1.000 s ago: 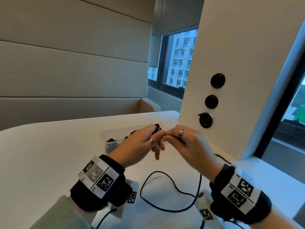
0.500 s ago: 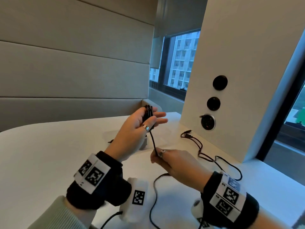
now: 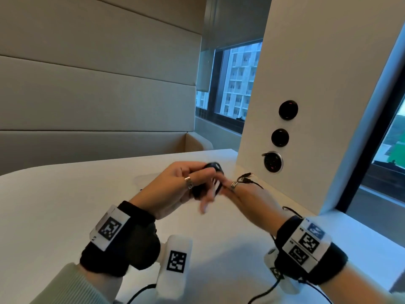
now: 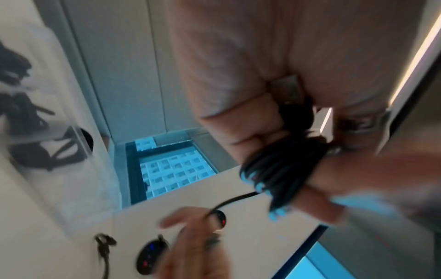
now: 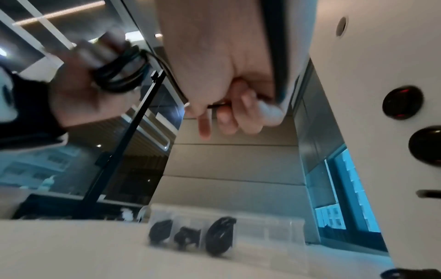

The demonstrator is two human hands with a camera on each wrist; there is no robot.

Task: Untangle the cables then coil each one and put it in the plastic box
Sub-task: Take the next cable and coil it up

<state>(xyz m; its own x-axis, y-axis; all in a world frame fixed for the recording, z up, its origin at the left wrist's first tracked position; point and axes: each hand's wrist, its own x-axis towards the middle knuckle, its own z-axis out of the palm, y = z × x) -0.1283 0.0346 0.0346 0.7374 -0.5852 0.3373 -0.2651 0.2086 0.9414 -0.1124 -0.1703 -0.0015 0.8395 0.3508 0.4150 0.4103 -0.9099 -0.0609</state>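
Observation:
My left hand (image 3: 197,183) grips a black cable coil (image 3: 213,166) wound round its fingers, above the white table (image 3: 65,205). The coil (image 4: 281,169) shows as several tight turns in the left wrist view. My right hand (image 3: 225,187) is right against the left and pinches the free strand (image 5: 217,106) of the same cable. The cable's loose end (image 3: 245,178) with its plug lies on the table by the pillar. The clear plastic box (image 5: 269,232) stands beyond the hands and holds three black bundles (image 5: 220,236). In the head view my hands hide the box.
A white pillar (image 3: 328,84) with three round black sockets (image 3: 280,137) rises at the table's right side. Windows lie behind and to the right of it. A padded bench back (image 3: 87,95) lines the far side.
My left hand has come down from its raised position. My right hand has swung up from the table to meet it, bringing the strand to the coil. Less loose cable lies on the table.

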